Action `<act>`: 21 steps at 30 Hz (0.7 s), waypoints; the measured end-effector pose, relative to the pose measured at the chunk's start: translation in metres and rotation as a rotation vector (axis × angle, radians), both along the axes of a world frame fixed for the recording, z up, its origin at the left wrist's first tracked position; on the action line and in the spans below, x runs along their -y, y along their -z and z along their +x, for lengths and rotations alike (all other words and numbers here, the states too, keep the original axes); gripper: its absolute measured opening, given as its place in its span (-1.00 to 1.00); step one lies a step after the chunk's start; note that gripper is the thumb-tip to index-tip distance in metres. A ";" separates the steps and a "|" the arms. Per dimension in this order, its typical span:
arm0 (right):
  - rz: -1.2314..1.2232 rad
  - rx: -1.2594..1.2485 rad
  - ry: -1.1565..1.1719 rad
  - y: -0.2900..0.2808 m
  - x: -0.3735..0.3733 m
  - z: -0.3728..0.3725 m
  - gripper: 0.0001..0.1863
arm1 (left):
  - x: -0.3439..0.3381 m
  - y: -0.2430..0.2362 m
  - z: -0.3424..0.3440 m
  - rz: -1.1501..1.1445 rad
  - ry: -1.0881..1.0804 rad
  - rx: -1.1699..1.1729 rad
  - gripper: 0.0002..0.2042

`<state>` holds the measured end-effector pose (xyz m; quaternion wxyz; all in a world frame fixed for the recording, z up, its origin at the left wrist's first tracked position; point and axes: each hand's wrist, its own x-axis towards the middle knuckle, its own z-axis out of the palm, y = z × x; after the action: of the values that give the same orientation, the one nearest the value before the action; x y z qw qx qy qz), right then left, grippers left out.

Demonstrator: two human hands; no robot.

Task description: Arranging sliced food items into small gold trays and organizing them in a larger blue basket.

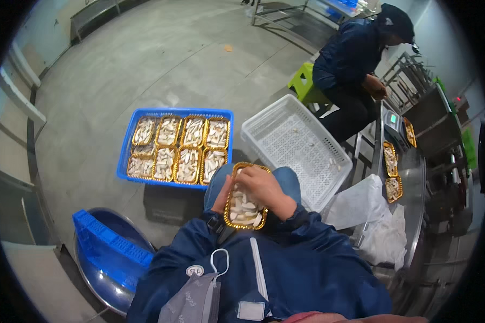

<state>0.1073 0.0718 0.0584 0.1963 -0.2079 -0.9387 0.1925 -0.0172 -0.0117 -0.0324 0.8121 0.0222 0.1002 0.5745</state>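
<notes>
A gold tray (230, 216) with a crimped rim sits above my lap, filled with pale cut pieces that look like mushroom (247, 204). My left hand (221, 195) grips its left side, thumb along the rim. Over the far half of the tray lies my right hand (260, 185), its fingers curled down among the pieces; the fingertips are hidden. Just beyond my knees stands a blue plastic basket (229, 142) holding several similar filled gold trays (168, 131) in two rows.
A white perforated crate (291, 126) with a few scraps lies right of my knees. Beside it, a metal table (412, 210) carries plastic bags (382, 231), a scale (392, 119) and gold trays (393, 188). A co-worker (350, 59) sits at far right. At left, a blue basket (110, 250) leans in a metal basin (99, 290).
</notes>
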 end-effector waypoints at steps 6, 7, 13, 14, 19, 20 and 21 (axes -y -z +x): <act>0.006 -0.023 0.049 -0.008 -0.005 0.009 -0.84 | -0.011 -0.022 0.014 -0.049 0.056 0.134 -0.43; -0.014 -0.047 0.080 -0.012 -0.003 0.010 -0.84 | -0.013 -0.023 0.015 -0.041 0.052 0.132 -0.42; -0.211 -0.142 0.459 -0.020 0.011 0.036 -0.77 | 0.003 -0.022 0.004 0.029 -0.097 0.134 -0.30; -0.214 -0.140 0.454 -0.015 0.013 0.046 -0.77 | 0.007 -0.029 0.002 0.043 -0.122 0.132 -0.29; -0.816 -0.076 0.464 0.017 0.026 0.062 -0.69 | 0.005 -0.030 -0.007 0.086 -0.115 0.091 -0.30; -0.798 -0.064 0.410 0.016 0.028 0.059 -0.69 | 0.003 -0.028 -0.010 0.078 -0.086 0.098 -0.30; -0.804 -0.063 0.415 0.015 0.028 0.053 -0.69 | 0.001 -0.027 -0.014 0.069 -0.056 0.107 -0.31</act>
<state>0.1607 0.0442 0.0432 0.1626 -0.4455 -0.7214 0.5047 -0.0309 -0.0130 -0.0054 0.7987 0.0168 0.0375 0.6003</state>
